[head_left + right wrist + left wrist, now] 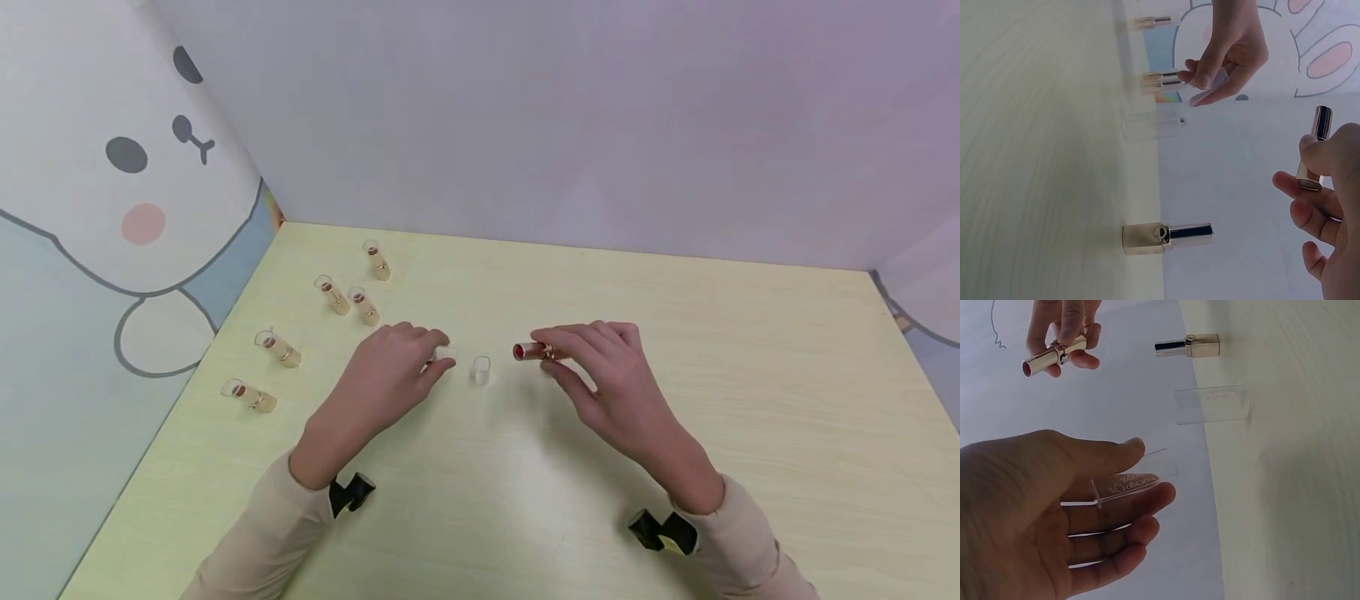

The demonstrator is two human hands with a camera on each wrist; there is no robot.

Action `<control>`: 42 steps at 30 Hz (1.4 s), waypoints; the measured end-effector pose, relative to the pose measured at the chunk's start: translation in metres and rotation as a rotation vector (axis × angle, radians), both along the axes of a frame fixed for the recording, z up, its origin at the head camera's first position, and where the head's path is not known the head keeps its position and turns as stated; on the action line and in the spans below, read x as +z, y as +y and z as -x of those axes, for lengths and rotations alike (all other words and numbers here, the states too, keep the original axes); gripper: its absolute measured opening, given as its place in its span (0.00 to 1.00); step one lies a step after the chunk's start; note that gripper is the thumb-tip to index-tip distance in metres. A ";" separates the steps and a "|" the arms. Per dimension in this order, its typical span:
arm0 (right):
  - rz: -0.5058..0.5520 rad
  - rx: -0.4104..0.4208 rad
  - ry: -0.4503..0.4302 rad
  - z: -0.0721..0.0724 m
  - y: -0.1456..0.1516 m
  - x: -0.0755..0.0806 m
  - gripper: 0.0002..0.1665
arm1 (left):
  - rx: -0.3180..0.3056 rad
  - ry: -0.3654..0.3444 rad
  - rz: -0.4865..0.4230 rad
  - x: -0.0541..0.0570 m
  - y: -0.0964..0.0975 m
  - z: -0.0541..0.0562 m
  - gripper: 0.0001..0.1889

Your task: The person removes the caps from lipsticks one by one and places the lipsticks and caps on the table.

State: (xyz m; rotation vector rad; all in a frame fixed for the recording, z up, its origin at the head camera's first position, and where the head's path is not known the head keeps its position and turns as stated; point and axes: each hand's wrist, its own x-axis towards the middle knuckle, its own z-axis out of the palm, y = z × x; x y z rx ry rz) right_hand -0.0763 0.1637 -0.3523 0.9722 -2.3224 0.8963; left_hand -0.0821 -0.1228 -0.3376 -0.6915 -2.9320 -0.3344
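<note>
My left hand (390,367) pinches a clear lipstick cap (1141,478) with printed lettering between thumb and forefinger. My right hand (603,375) holds an uncapped gold lipstick (531,352) lying sideways, its red end facing left towards the other hand. Between the hands, a second clear cap (482,369) stands on the table. Both wrist views show another uncapped gold lipstick (1166,238) standing upright near the right hand; in the head view it is hidden.
Several gold lipsticks with clear caps on, among them one nearest the left edge (251,396) and one farthest back (377,260), stand on the left of the pale wooden table (480,517). A plain wall panel (570,125) rises behind, with a cartoon-printed panel (90,275) at left.
</note>
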 end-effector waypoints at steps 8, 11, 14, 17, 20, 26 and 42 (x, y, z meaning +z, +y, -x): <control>0.035 0.050 -0.122 -0.001 -0.004 -0.001 0.25 | 0.005 -0.085 0.070 -0.012 -0.002 0.006 0.08; 0.026 0.064 -0.147 -0.001 -0.004 -0.002 0.25 | 0.010 -0.104 0.097 -0.017 -0.002 0.008 0.09; 0.018 0.068 -0.150 -0.001 -0.005 -0.003 0.25 | 0.010 -0.115 0.119 -0.022 -0.002 0.009 0.09; 0.033 0.074 -0.161 -0.001 -0.005 -0.004 0.25 | 0.011 -0.123 0.134 -0.024 -0.001 0.010 0.10; 0.071 0.088 -0.172 -0.001 -0.006 -0.005 0.25 | 0.009 -0.126 0.156 -0.027 -0.001 0.010 0.10; 0.127 0.097 -0.211 -0.002 -0.006 -0.002 0.24 | 0.015 -0.132 0.166 -0.031 0.001 0.011 0.11; 0.213 0.106 -0.264 0.000 0.000 0.007 0.23 | -0.010 -0.062 0.183 -0.038 0.004 0.013 0.16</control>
